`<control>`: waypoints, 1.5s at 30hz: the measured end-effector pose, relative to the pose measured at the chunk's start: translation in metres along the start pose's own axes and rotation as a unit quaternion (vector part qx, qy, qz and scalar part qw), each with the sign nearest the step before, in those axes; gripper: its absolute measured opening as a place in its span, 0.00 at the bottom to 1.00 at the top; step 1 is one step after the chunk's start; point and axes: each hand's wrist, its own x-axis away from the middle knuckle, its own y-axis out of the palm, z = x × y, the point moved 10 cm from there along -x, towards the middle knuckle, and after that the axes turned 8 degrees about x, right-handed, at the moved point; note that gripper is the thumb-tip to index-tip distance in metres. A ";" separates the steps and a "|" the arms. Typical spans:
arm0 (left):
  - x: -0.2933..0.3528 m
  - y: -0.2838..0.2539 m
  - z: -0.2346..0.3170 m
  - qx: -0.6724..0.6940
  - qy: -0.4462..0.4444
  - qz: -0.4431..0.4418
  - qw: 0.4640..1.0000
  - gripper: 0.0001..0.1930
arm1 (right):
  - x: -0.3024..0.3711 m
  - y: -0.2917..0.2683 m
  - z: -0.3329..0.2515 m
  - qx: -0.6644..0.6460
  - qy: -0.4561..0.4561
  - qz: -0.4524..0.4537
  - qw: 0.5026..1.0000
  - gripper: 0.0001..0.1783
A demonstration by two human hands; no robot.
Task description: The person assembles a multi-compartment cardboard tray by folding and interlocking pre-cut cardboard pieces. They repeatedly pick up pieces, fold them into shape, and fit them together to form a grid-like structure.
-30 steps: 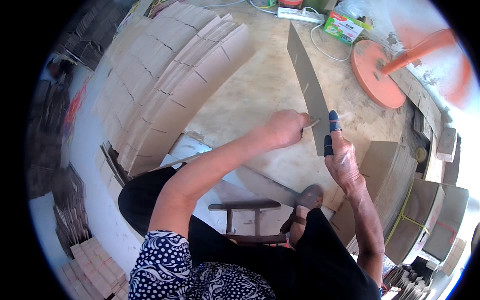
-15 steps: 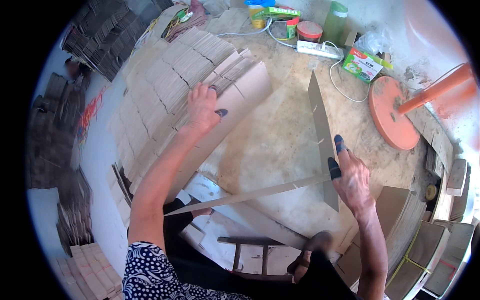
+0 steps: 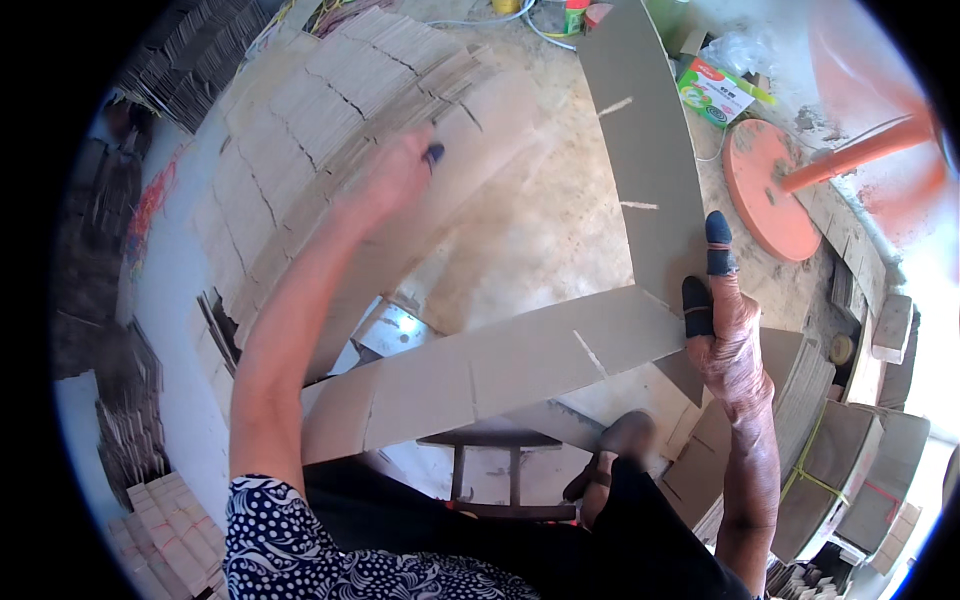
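My right hand [image 3: 730, 320], with dark covers on thumb and index finger, grips two slotted cardboard strips where they meet. One strip [image 3: 650, 160] points away toward the back of the table. The other strip [image 3: 500, 375] runs left across my lap, passing beside my left forearm. Smeared by motion, my left hand [image 3: 395, 165] is at the near right side of a large stack of cardboard strips [image 3: 300, 115]; a dark cover shows on one digit. Its other fingers are too blurred to tell whether they hold a strip.
An orange round base with a pole [image 3: 770, 190] stands at the right, near a green and white box [image 3: 713, 92]. Tied cardboard bundles [image 3: 830, 470] lie at lower right. A wooden stool [image 3: 490, 455] is below the table edge. More cardboard piles [image 3: 190, 65] stand far left.
The joined strips have been raised and tilted, so their broad faces now show. My left hand stays by the stack but is now blurred. The whole view has shifted slightly.
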 end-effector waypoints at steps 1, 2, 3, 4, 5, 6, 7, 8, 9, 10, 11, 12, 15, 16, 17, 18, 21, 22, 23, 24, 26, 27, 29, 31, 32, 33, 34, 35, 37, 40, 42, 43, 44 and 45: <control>-0.006 -0.016 0.009 -0.008 -0.027 0.033 0.999 0.04 | 0.003 -0.005 -0.003 -0.004 -0.011 0.012 1.000 0.49; -0.009 -0.026 0.016 -0.017 -0.055 0.065 0.996 0.04 | 0.006 -0.008 -0.006 0.001 -0.019 0.014 1.000 0.48; -0.008 -0.012 0.025 -0.030 -0.036 0.016 0.999 0.04 | 0.007 -0.010 -0.012 0.002 -0.031 0.016 0.999 0.48; -0.003 0.010 0.032 -0.042 -0.017 -0.037 0.998 0.05 | 0.009 -0.009 -0.017 0.003 -0.040 0.015 0.999 0.47; 0.002 0.032 0.038 -0.054 0.001 -0.090 0.994 0.06 | 0.010 -0.008 -0.021 0.004 -0.045 0.006 0.999 0.45; 0.005 0.047 0.044 -0.033 0.007 -0.108 0.994 0.06 | 0.011 -0.008 -0.025 0.006 -0.047 -0.001 0.999 0.44; 0.010 0.060 0.055 -0.013 0.014 -0.125 0.992 0.07 | 0.011 -0.006 -0.028 0.007 -0.049 -0.005 0.999 0.42; 0.014 0.071 0.065 0.007 0.020 -0.142 0.990 0.07 | 0.009 -0.001 -0.025 -0.011 -0.041 -0.003 0.999 0.43; 0.015 0.082 0.081 0.007 0.024 -0.152 0.988 0.07 | 0.011 0.001 -0.022 -0.009 -0.033 -0.011 0.999 0.46; 0.020 0.089 0.094 0.004 0.022 -0.161 0.987 0.07 | 0.011 0.005 -0.022 -0.011 -0.029 -0.022 0.999 0.49; 0.023 0.094 0.107 0.000 0.020 -0.170 0.985 0.07 | 0.012 0.008 -0.019 -0.013 -0.025 -0.033 0.999 0.52; 0.025 0.101 0.115 0.020 0.023 -0.182 0.983 0.05 | 0.013 0.011 -0.017 0.001 -0.043 -0.024 0.999 0.53; 0.026 0.115 0.135 0.028 0.034 -0.189 0.981 0.04 | 0.016 0.008 -0.011 -0.015 -0.055 0.011 0.998 0.45; 0.027 0.117 0.137 0.027 0.034 -0.188 0.981 0.04 | 0.019 0.008 -0.008 -0.015 -0.049 0.011 0.999 0.45; 0.028 0.119 0.139 0.025 0.035 -0.187 0.981 0.04 | 0.021 0.008 -0.006 -0.015 -0.043 0.012 0.999 0.46; 0.029 0.121 0.141 0.024 0.035 -0.186 0.982 0.03 | 0.023 0.008 -0.004 -0.015 -0.036 0.013 0.999 0.46; 0.031 0.124 0.151 0.025 0.064 -0.176 0.982 0.03 | 0.030 0.008 0.002 -0.017 0.019 -0.021 0.999 0.53; 0.032 0.126 0.153 0.022 0.066 -0.181 0.981 0.03 | 0.031 0.009 0.003 -0.015 0.024 -0.021 0.999 0.53; 0.033 0.128 0.155 0.018 0.068 -0.187 0.980 0.03 | 0.030 0.010 0.004 -0.012 0.028 -0.022 0.999 0.53; 0.034 0.129 0.156 0.014 0.069 -0.191 0.979 0.03 | 0.029 0.010 0.006 -0.009 0.031 -0.022 0.999 0.52; 0.035 0.128 0.159 0.028 0.072 -0.186 0.979 0.04 | 0.030 0.015 0.006 -0.006 0.015 -0.023 1.000 0.51; 0.035 0.127 0.162 0.036 0.074 -0.184 0.980 0.04 | 0.030 0.017 0.005 -0.003 0.007 -0.024 1.000 0.50; 0.037 0.127 0.165 0.048 0.066 -0.191 0.978 0.04 | 0.028 0.021 0.007 0.007 0.027 -0.045 0.999 0.50; 0.039 0.125 0.166 0.060 0.060 -0.191 0.978 0.05 | 0.026 0.025 0.005 0.012 0.034 -0.053 0.998 0.50; 0.040 0.123 0.167 0.067 0.058 -0.188 0.978 0.05 | 0.025 0.028 0.005 0.013 0.033 -0.051 0.998 0.50; 0.041 0.123 0.167 0.073 0.057 -0.184 0.978 0.05 | 0.023 0.031 0.004 0.013 0.031 -0.049 0.998 0.49; 0.042 0.121 0.169 0.083 0.064 -0.177 0.979 0.05 | 0.020 0.036 0.005 0.027 0.038 -0.055 0.997 0.49; 0.043 0.120 0.171 0.093 0.071 -0.169 0.979 0.05 | 0.016 0.041 0.006 0.041 0.044 -0.062 0.996 0.49; 0.046 0.120 0.172 0.106 0.079 -0.163 0.978 0.05 | 0.011 0.056 0.010 0.081 0.049 -0.078 0.992 0.47; 0.052 0.131 0.172 0.121 0.083 -0.184 0.972 0.05 | 0.007 0.086 0.030 0.139 0.039 -0.102 0.984 0.45; 0.055 0.135 0.171 0.136 0.058 -0.194 0.970 0.07 | 0.009 0.105 0.035 0.144 0.023 -0.111 0.983 0.43; 0.055 0.133 0.168 0.132 0.049 -0.191 0.971 0.06 | 0.008 0.107 0.036 0.147 0.031 -0.121 0.981 0.42; 0.056 0.139 0.162 0.146 0.026 -0.235 0.961 0.07 | 0.008 0.108 0.038 0.151 0.039 -0.132 0.979 0.42; 0.051 0.132 0.161 0.198 0.032 -0.232 0.952 0.11 | 0.007 0.106 0.038 0.156 0.050 -0.142 0.976 0.41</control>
